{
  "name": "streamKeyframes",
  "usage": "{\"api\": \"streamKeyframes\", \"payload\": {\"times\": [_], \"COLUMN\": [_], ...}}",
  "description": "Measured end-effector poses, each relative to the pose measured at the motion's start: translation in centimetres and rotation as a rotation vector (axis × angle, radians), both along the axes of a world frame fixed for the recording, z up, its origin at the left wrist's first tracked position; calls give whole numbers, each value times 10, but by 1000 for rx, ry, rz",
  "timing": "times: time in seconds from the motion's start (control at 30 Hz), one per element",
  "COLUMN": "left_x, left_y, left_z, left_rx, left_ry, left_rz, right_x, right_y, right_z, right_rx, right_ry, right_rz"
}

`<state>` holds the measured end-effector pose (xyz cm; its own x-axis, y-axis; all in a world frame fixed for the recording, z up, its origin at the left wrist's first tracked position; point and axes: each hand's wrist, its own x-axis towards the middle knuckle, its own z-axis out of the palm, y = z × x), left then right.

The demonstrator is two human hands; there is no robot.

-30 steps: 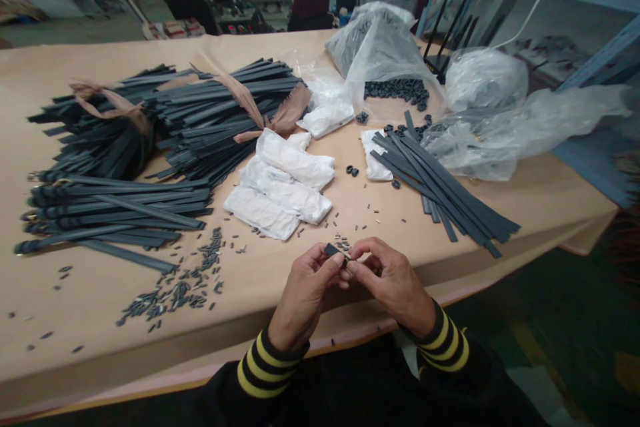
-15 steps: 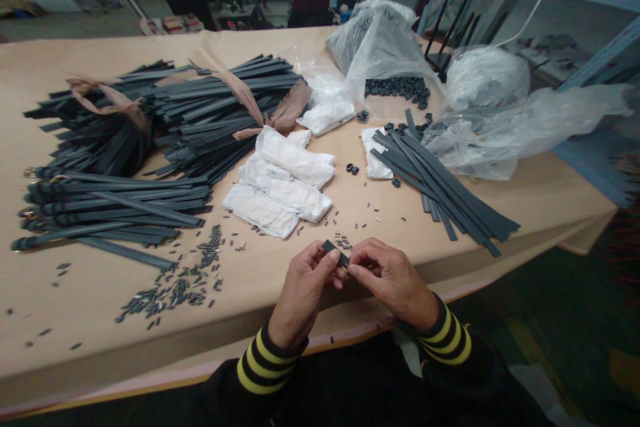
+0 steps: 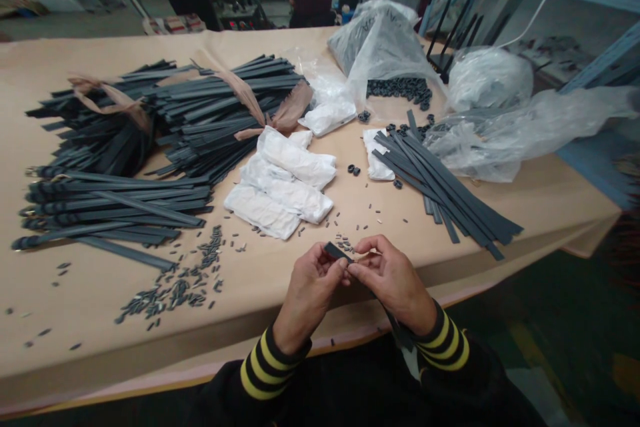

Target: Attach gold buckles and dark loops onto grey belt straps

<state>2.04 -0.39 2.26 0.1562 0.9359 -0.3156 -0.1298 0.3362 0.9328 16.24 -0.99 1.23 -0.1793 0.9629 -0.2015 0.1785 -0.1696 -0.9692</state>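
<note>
At the table's near edge, my left hand is closed on a dark grey strap, its short flat end sticking out past the thumb. My right hand pinches the same strap close beside the left fingertips, with its index finger bent above. More of the strap hangs below the right palm toward my lap. Any small part between the fingertips is too hidden to make out. Just beyond my hands lie several small dark pieces, with white wrapped packets behind them.
Bundled straps and straps with metal ends lie left, near a heap of small pieces. Loose straps lie right, below a plastic bag spilling dark loops. Two people stand behind the table.
My right fingers have shifted, the index finger lifting slightly. A length of strap now shows hanging below my right hand. My left hand has moved slightly right.
</note>
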Motion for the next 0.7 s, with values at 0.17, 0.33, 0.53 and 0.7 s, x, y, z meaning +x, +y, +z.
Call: {"api": "streamKeyframes", "payload": {"times": [0.17,0.33,0.53,0.7], "left_x": [-2,-3,-5,-1], "left_y": [-1,-1,-4,-14], "left_z": [-6,-6,-8,-3], "left_rx": [-21,11,146,276], "left_ry": [-70,-33,212,338], "left_rz": [-3,-71,-65,-99], "right_x": [5,3,2,3], "right_y": [0,0,-1,3], "right_z": [2,8,6,-1], "right_rx": [-46,-58,-19,44], "right_ry": [-15,84,7,-93], "right_rz": [118,186,202,146]}}
